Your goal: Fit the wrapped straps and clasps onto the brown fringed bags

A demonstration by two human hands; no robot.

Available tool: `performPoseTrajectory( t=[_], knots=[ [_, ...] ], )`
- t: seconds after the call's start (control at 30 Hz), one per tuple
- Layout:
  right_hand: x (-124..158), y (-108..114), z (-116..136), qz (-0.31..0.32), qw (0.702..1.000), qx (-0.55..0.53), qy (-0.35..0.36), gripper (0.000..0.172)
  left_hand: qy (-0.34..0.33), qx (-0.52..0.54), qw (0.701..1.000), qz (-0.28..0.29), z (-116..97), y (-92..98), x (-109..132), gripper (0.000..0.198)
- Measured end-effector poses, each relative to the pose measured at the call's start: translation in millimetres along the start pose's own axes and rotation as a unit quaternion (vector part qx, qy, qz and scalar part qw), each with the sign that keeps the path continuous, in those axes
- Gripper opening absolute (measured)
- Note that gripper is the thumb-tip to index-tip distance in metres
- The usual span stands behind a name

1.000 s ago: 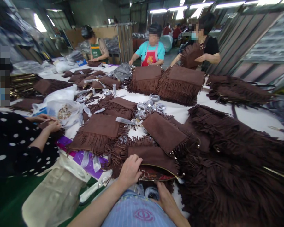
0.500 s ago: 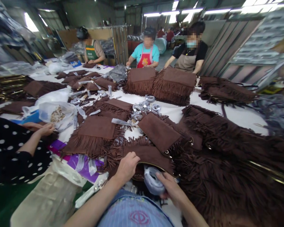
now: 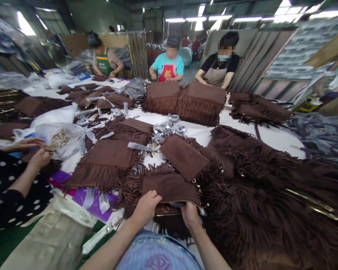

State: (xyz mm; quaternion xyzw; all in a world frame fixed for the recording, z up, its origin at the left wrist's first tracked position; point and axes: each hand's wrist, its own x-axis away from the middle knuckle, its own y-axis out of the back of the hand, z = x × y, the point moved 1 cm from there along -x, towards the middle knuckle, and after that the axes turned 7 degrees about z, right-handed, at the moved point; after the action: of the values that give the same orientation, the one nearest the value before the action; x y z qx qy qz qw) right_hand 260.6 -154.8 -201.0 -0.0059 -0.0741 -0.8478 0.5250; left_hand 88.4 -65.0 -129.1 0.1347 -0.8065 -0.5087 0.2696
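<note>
Bag in hand: brown fringed bag (image 3: 170, 187) right at the near edge of the white worktop (image 3: 284, 140), mouth gaping toward the wearer, bit of patterned lining (image 3: 166, 211) peeking out.
Left hand (image 3: 146, 208): grip closed on the bag, pinching the left end of its mouth.
Right hand (image 3: 190, 216): fingers tucked into the right side of the mouth, so I can't tell if that grip is closed on anything (the bag hides the fingertips, annoyingly).
Grey sliver (image 3: 177, 204): shows in the mouth, just beside the right hand.
Brown pouch (image 3: 184, 157): lying at a slant just beyond the bag.
Wrapped coils (image 3: 169, 128): bunched around mid-worktop.
Fringe heap (image 3: 253, 210): dark, big, swallowing the near right corner.
Far edge: two stacks of fringed bags (image 3: 163, 92), person in a red apron (image 3: 168, 72) behind.
Left edge: co-worker's hands (image 3: 39, 158) near a clear plastic bag (image 3: 74, 137) of small bits (image 3: 60, 138).
</note>
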Motion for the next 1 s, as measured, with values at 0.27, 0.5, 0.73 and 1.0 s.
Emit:
performPoseTrajectory(
  t=[0.27,0.5,0.73,1.0],
  knots=[
    [23,14,-9,0.02,0.97,0.235,0.06,0.025,-0.006,0.029,1.0,-0.008,1,0.0,5,0.025],
    [35,14,12,0.049,0.954,0.279,0.103,0.031,-0.002,-0.02,1.0,0.023,6,-9.6,-2,0.023],
    [71,97,23,0.031,0.918,0.386,0.087,0.044,0.0,-0.01,0.999,0.033,6,-7.2,0,0.024],
    [37,81,63,0.221,0.918,0.322,-0.063,0.019,0.022,0.033,0.995,-0.094,28,35.5,13,0.037]
  ],
)
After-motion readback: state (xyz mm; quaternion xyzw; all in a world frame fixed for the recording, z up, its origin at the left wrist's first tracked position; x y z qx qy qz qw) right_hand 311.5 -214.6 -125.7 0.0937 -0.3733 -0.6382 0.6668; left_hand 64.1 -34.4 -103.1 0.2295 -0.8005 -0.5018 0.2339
